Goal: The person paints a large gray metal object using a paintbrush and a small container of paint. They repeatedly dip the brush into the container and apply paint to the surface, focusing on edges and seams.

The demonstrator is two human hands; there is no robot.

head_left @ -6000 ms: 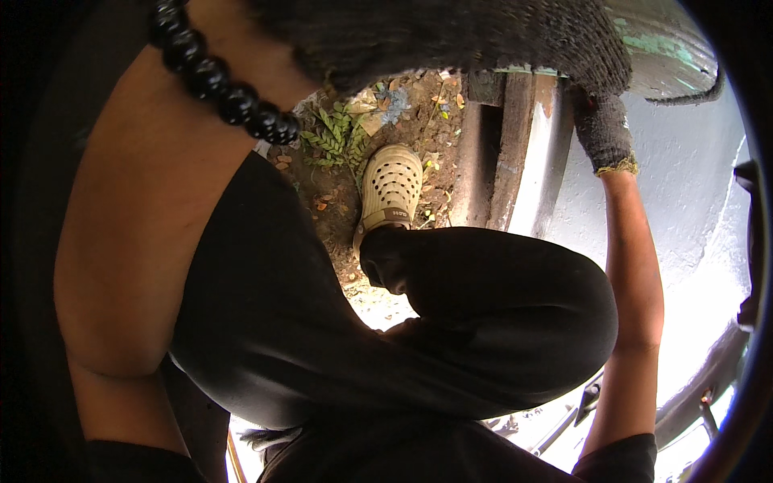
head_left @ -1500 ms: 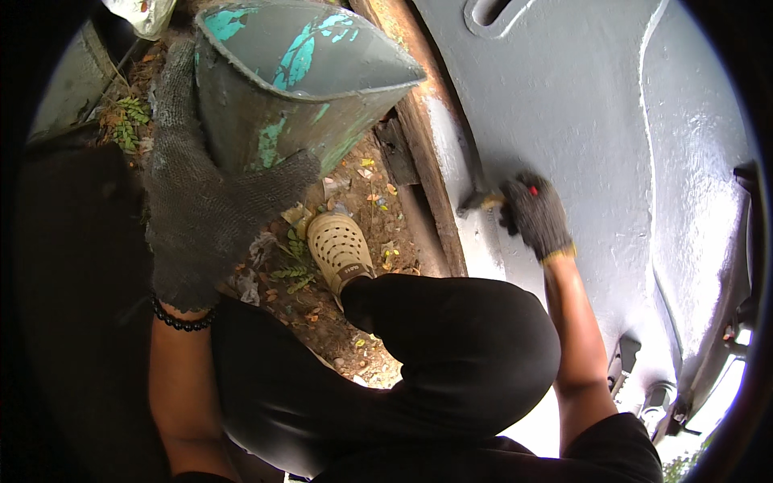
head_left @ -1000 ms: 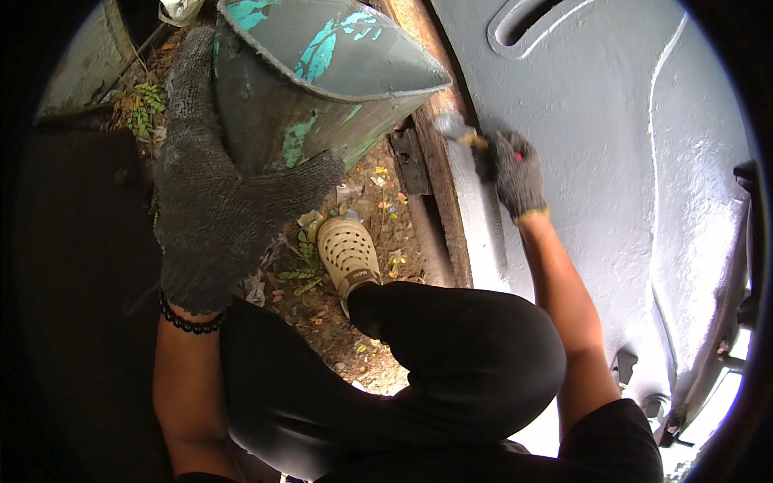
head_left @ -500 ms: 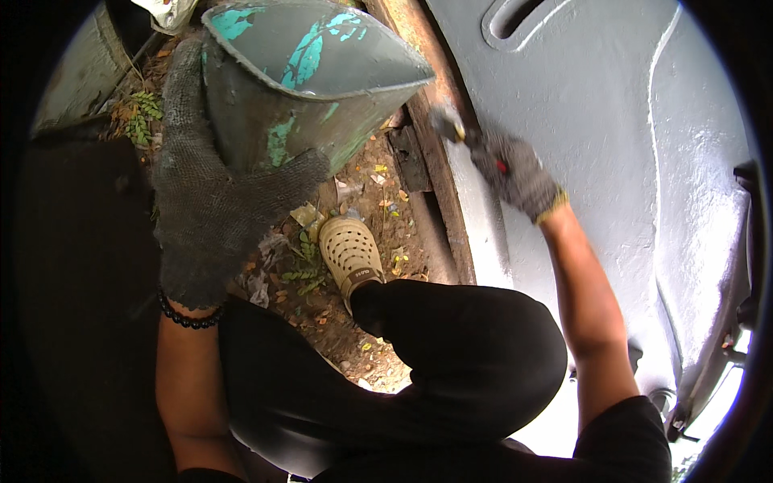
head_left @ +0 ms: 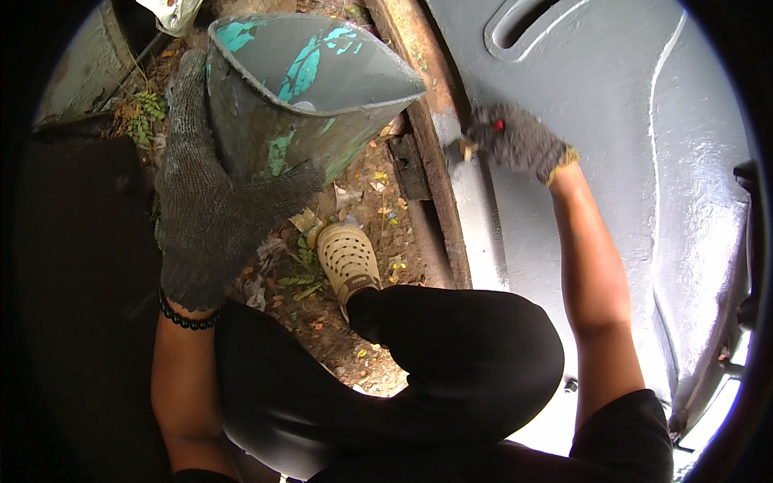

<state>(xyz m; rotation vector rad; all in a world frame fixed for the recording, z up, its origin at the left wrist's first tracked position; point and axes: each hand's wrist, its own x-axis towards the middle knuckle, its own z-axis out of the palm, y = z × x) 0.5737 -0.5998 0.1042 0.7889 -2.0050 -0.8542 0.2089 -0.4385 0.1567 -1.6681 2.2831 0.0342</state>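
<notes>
My left hand point(head_left: 213, 205), in a dark grey knitted glove, grips the near left side of a dented metal can point(head_left: 258, 133). The can's rim is squeezed to a point on the right, and grey paint and turquoise patches coat its inside. My right hand point(head_left: 515, 141), in a similar glove with a yellow cuff, is closed around a paintbrush point(head_left: 465, 148). Most of the brush is hidden by the fingers, and its bristle end is blurred. The brush is at the left edge of a large, glossy grey panel point(head_left: 596, 153).
A rusty beam point(head_left: 439, 177) runs along the panel's left edge. Below the can, leaves and scraps litter the dirt ground point(head_left: 330, 346), where my foot in a beige clog point(head_left: 348, 256) stands. A slot point(head_left: 523, 24) opens in the panel's upper part. A dark surface point(head_left: 88, 282) lies at left.
My right hand has moved slightly up, while the brush end has swung down along the panel's left edge. The can has shifted slightly down, with my left hand still gripping it.
</notes>
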